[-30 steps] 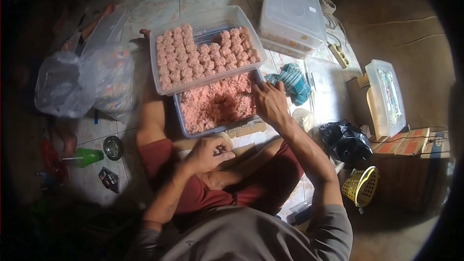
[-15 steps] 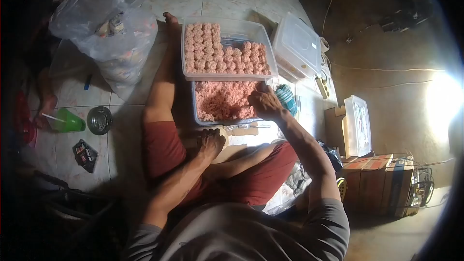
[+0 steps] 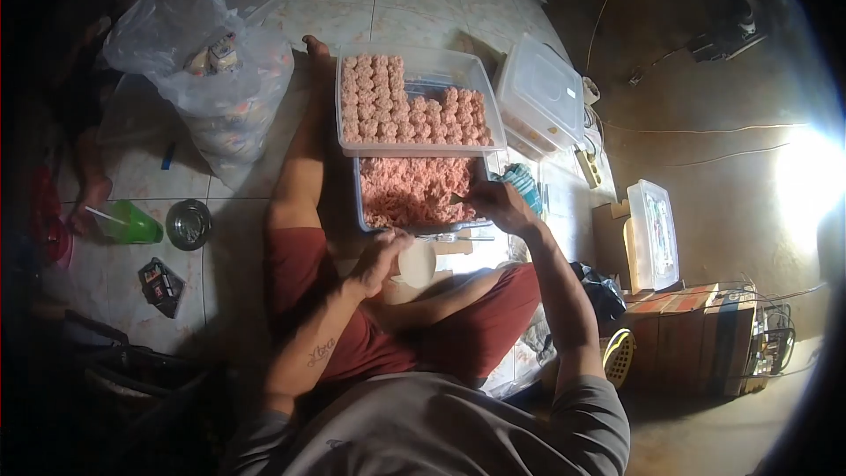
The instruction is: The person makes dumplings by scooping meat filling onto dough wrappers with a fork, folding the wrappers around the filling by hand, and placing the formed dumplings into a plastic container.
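My right hand (image 3: 502, 205) is at the right side of a blue-grey tub (image 3: 357, 198) of pink crumbly mixture (image 3: 410, 185). Its fingers are pinched around something thin and dark whose kind I cannot make out, pointing into the mixture. Just below the tub's front edge is my left hand (image 3: 381, 263), fingers curled together; what they hold, if anything, is hidden. Beside it lies a pale round object (image 3: 418, 263). A clear plastic box (image 3: 423, 150) rests over the tub's far part, with rows of pink lumpy balls (image 3: 374, 101) inside.
Lidded clear boxes (image 3: 542, 92) stand at the right, near a teal cloth (image 3: 523, 187). A stuffed plastic bag (image 3: 225, 106) stands left. A green cup (image 3: 137, 222), a glass ashtray (image 3: 189, 224) and another person's hand (image 3: 90, 203) are farther left. Cardboard boxes (image 3: 679, 335) line the wall.
My left hand has lifted and turned off the pale round object, uncovering it. My right hand has shifted slightly down and right, with the thin dark thing now showing at its fingertips.
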{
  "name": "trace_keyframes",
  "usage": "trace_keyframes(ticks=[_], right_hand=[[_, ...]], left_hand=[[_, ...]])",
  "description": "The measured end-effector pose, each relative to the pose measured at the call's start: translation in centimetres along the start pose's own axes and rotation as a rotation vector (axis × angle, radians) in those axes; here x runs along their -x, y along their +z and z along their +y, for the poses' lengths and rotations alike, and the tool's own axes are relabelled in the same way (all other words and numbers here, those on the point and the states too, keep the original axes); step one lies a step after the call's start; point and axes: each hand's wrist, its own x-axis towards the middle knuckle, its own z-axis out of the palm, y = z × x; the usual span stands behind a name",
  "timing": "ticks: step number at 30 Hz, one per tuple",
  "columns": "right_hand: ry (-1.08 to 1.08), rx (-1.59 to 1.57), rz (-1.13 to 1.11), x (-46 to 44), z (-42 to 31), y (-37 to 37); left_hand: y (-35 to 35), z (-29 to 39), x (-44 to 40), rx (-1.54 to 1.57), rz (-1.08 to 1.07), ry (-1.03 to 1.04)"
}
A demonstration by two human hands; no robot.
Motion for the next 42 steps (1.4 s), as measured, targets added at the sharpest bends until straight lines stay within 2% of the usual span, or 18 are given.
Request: trace_keyframes(ticks=[1,5,8,9,10,13,16,19,20,23,26,28,29,32,36,37,40,42], right_hand=[[-0.02,0.002,0.048,0.8,-0.7,0.1],[-0.089,-0.174,0.382,3.5,-3.2,3.0],[-0.153,-0.25,0.532,5.1,-5.4,6.5],[-0.184,-0.127,0.532,5.1,-4.0,8.0],[-0.212,-0.003,0.531,5.0,-3.5,9.2],[-0.222,-0.146,0.554,5.7,-3.6,11.5],[-0.254,-0.212,0.523,6.0,-3.5,12.5],[-0.266,0.145,0.332,7.3,-2.6,10.6],[-0.046,0.161,0.219,8.3,-4.5,8.8],[-0.126,0.06,0.295,7.9,-3.9,8.4],[-0.243,0.093,0.186,7.1,-1.8,9.5],[-0.316,0.401,0.195,6.9,-2.5,8.0],[-0.271,0.448,0.166,7.1,-3.2,8.0],[-0.232,0.252,0.204,6.5,-2.9,9.9],[-0.048,0.128,0.332,7.3,-6.0,11.1],[-0.027,0.036,0.433,7.3,-6.3,12.6],[0.037,0.0,0.253,8.1,-6.2,13.5],[0.031,-0.05,0.333,8.5,-6.3,11.9]], left_hand=[[3.3,3.4,1.4,0.219,0.039,-0.018],[4.9,6.4,-1.1,0.498,-0.099,0.04],[7.0,8.6,-1.1,0.689,-0.057,0.164],[6.8,8.5,-1.5,0.8,-0.123,0.154],[7.5,9.1,-1.0,0.785,-0.12,0.145],[8.0,9.1,0.1,0.776,-0.11,0.241],[6.7,6.9,-0.4,0.784,-0.077,0.112],[3.2,6.1,-0.4,0.92,-0.043,0.101],[2.2,5.9,-0.3,0.974,-0.014,0.118],[3.1,6.7,0.2,0.861,0.036,0.003],[4.1,6.9,1.2,0.68,0.008,-0.169],[3.1,7.1,1.5,0.647,-0.151,-0.18],[2.7,6.8,1.8,0.713,-0.024,-0.235],[3.7,6.6,1.7,0.691,-0.121,-0.103],[4.2,5.9,1.5,0.622,0.169,-0.004],[3.5,5.8,1.4,0.685,0.005,-0.015],[4.4,6.2,0.9,0.643,0.196,-0.001],[1.2,5.4,0.8,0.689,0.169,0.012]])
